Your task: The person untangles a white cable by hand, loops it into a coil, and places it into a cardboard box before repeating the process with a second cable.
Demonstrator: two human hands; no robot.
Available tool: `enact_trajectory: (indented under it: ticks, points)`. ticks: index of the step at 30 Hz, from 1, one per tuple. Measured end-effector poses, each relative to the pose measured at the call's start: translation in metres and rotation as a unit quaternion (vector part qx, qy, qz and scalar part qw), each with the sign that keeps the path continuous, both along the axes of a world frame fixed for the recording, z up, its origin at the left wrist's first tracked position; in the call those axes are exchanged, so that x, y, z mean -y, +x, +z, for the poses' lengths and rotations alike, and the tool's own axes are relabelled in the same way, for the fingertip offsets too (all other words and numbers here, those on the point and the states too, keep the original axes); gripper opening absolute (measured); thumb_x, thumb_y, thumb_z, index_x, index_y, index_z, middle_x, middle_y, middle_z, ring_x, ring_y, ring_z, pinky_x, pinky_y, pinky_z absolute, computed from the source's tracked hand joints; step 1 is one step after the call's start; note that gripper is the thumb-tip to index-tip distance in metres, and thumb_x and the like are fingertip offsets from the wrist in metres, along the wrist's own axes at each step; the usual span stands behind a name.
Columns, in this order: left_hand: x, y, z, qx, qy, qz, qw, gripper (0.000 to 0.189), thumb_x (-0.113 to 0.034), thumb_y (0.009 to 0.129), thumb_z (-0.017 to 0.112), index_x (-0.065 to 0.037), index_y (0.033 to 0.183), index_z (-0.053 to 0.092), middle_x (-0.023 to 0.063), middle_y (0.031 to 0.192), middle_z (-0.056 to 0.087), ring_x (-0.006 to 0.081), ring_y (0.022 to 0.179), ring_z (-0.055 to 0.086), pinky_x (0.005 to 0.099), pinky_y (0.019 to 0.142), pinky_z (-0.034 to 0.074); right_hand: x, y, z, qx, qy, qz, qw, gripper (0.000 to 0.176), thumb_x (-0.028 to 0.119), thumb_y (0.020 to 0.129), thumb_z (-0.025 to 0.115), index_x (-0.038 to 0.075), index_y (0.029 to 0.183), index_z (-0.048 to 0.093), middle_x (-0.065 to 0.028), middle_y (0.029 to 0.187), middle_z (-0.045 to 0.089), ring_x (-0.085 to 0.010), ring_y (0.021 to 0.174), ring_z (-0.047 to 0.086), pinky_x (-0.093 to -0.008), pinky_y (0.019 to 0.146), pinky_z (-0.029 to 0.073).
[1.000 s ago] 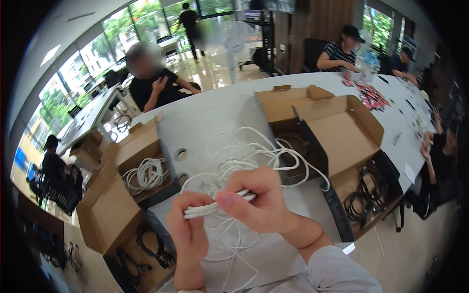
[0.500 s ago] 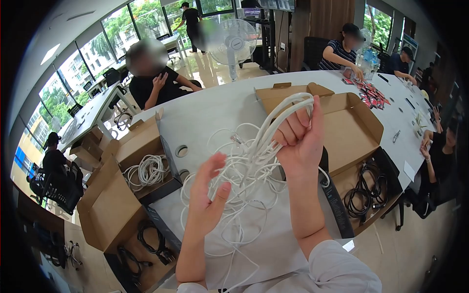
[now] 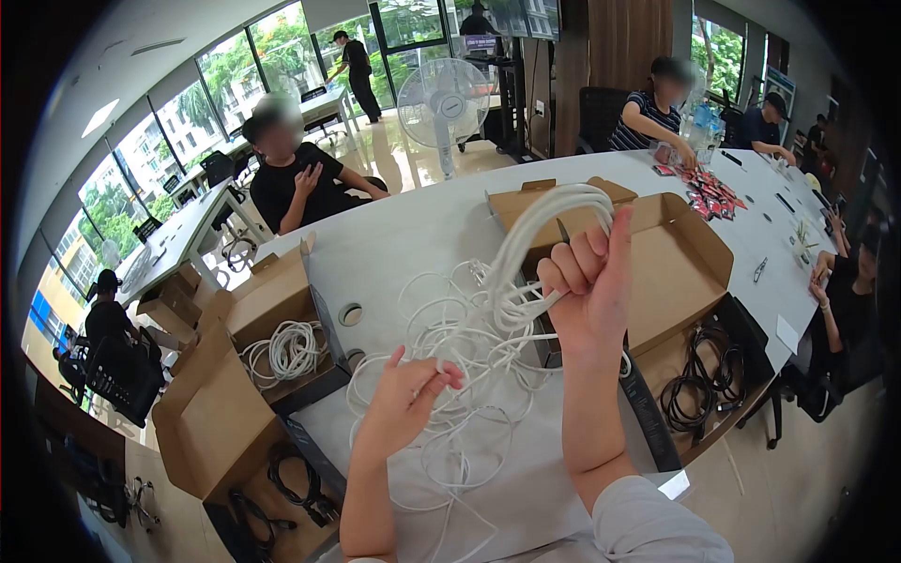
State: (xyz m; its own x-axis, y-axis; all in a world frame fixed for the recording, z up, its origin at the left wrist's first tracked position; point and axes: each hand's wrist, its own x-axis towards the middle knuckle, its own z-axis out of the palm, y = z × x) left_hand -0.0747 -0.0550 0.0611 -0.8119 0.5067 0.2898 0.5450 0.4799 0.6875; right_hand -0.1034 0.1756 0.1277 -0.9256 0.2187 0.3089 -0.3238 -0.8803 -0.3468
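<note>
Raised over the table, my right hand (image 3: 591, 281) is wrapped round a looped bundle of white network cable (image 3: 544, 220), thumb pointing up. Beneath it spreads a loose tangle of the same white cable (image 3: 469, 413), with a clear plug (image 3: 479, 273) near the bundle. My left hand (image 3: 408, 399) is lower and to the left, its fingers curled together on a strand at the tangle's left side.
An open box (image 3: 324, 371) at left holds a coiled white cable (image 3: 284, 353). Other open boxes contain black cables (image 3: 305, 479) and a black cable bundle (image 3: 704, 375). Red packets (image 3: 713, 192) lie far right, near a seated person (image 3: 648, 117). Another person (image 3: 291, 178) sits opposite.
My left hand has gone from spread fingers to curled ones and dropped slightly onto the tangle. My right hand has shifted a little right with the bundle, whose loops now arch more widely.
</note>
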Motion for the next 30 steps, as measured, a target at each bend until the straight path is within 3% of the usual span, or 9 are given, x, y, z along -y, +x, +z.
enact_trajectory:
  ticks: [6,9,12,18,21,22,26,28,30]
  points:
    - [0.011,0.017,0.018,0.066,0.213,0.093,0.97,0.024,-0.001,0.09,0.05,-0.001,0.112,0.06,0.0033,0.064,0.056,0.0077,0.056,0.049,0.022,0.054,0.041,-0.001,-0.002,-0.005,-0.042,0.145,-0.122,0.981,0.048,0.043,0.096,0.05,0.014,0.062,0.033,0.0062,0.051,0.021,-0.006,0.046,0.016,-0.0264,0.045,0.018]
    - [0.011,0.02,0.021,-0.018,0.202,0.13,0.971,0.027,0.001,0.087,0.053,-0.001,0.112,0.062,0.0043,0.063,0.056,0.008,0.053,0.047,0.0226,0.05,0.037,0.002,-0.001,-0.006,-0.074,0.188,-0.114,0.973,0.046,0.037,0.096,0.054,0.012,0.061,0.037,0.0071,0.051,0.026,-0.0041,0.046,0.018,-0.0255,0.045,0.016]
    - [0.009,0.025,0.031,-0.115,0.087,0.161,0.976,0.027,0.001,0.082,0.057,-0.002,0.107,0.066,0.0059,0.062,0.055,0.0086,0.05,0.046,0.023,0.048,0.037,0.005,0.001,-0.006,-0.06,0.259,-0.133,0.955,0.043,0.031,0.095,0.057,0.011,0.061,0.042,0.0087,0.053,0.029,-0.0024,0.048,0.02,-0.024,0.045,0.015]
    - [0.015,0.036,0.032,-0.104,0.025,0.097,0.99,0.023,0.003,0.074,0.058,-0.002,0.094,0.07,0.0064,0.056,0.054,0.0116,0.044,0.044,0.0246,0.043,0.033,0.013,0.003,-0.006,-0.052,0.358,-0.102,0.927,0.035,0.024,0.091,0.063,0.006,0.063,0.053,0.0103,0.054,0.036,-0.0001,0.05,0.027,-0.0218,0.044,0.018]
    - [0.012,0.035,0.028,-0.056,-0.029,0.13,0.99,0.019,0.001,0.073,0.059,-0.003,0.089,0.069,0.0099,0.057,0.056,0.014,0.044,0.046,0.0249,0.044,0.034,0.027,0.007,-0.008,-0.115,0.446,-0.18,0.869,0.033,0.019,0.088,0.066,0.004,0.061,0.054,0.0097,0.052,0.039,0.0009,0.052,0.031,-0.021,0.044,0.021]
    - [0.014,0.033,0.031,-0.005,-0.049,0.114,0.992,0.021,-0.002,0.077,0.059,-0.001,0.096,0.066,0.0115,0.06,0.058,0.0186,0.048,0.054,0.0295,0.048,0.041,0.031,0.013,-0.006,-0.124,0.482,-0.182,0.848,0.031,0.015,0.08,0.071,0.007,0.057,0.053,0.0073,0.048,0.04,-0.0028,0.046,0.034,-0.0223,0.043,0.024]
    - [0.02,0.014,0.012,0.212,0.186,0.085,0.956,0.029,-0.019,0.09,0.048,-0.003,0.11,0.062,0.0032,0.066,0.056,0.01,0.045,0.037,0.0267,0.043,0.031,0.048,0.011,-0.008,-0.362,0.54,-0.361,0.669,0.029,0.01,0.057,0.075,0.011,0.051,0.047,0.0012,0.048,0.039,-0.0167,0.041,0.034,-0.0271,0.041,0.024]
    - [0.026,0.013,0.013,0.368,0.379,0.048,0.848,0.039,-0.03,0.097,0.04,-0.003,0.118,0.057,-0.0008,0.073,0.055,0.0063,0.046,0.028,0.0242,0.043,0.025,0.063,0.019,-0.008,-0.382,0.559,-0.393,0.622,0.031,0.012,0.058,0.075,0.013,0.05,0.044,0.0027,0.047,0.038,-0.0163,0.04,0.033,-0.0276,0.04,0.024]
    - [0.037,0.015,0.017,0.394,0.434,-0.006,0.81,0.048,-0.039,0.098,0.035,-0.002,0.123,0.053,-0.002,0.08,0.055,0.0053,0.047,0.023,0.0222,0.043,0.021,0.077,0.024,-0.008,-0.401,0.587,-0.423,0.561,0.037,0.017,0.059,0.076,0.015,0.049,0.04,0.005,0.046,0.036,-0.0143,0.041,0.034,-0.0271,0.041,0.027]
